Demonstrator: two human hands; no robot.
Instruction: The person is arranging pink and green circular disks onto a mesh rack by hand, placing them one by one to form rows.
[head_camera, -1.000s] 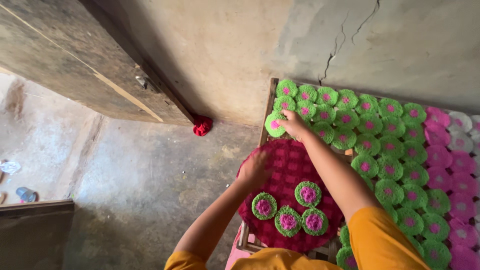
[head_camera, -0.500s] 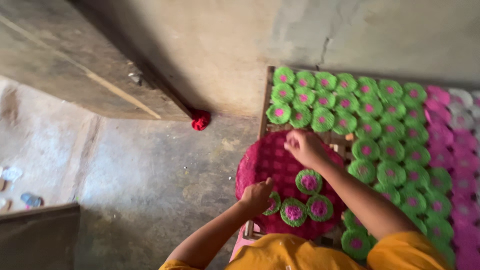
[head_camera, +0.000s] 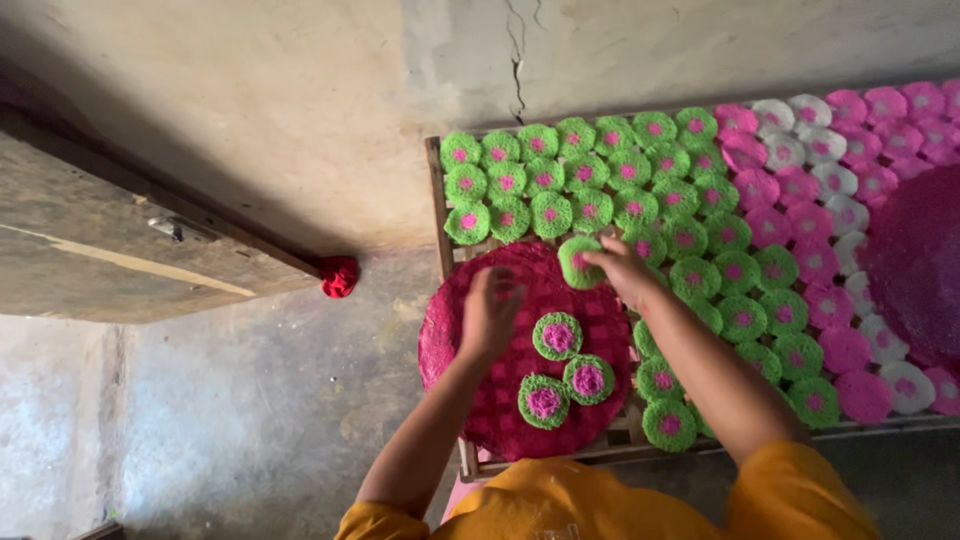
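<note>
A round pink woven tray (head_camera: 470, 390) rests on the near left corner of a wooden slatted rack (head_camera: 434, 190). Three green discs with pink centres (head_camera: 557, 335) lie on the tray. My right hand (head_camera: 625, 272) is shut on another green disc (head_camera: 577, 262) at the tray's far edge. My left hand (head_camera: 490, 315) lies flat on the tray's upper left part, fingers spread, with nothing in it. Both of my sleeves are orange.
The rack is covered with rows of green discs (head_camera: 640, 200), pink discs (head_camera: 770, 225) and white discs (head_camera: 830, 175). A second pink tray (head_camera: 920, 260) lies at the right. A red cloth knot (head_camera: 340, 275) hangs off a wooden plank (head_camera: 120, 250) at the left. A cracked wall stands behind.
The view has shifted, so the rack sits further right. My right hand came back from the far rows holding a green disc. My left hand moved from the tray's near edge up onto its surface.
</note>
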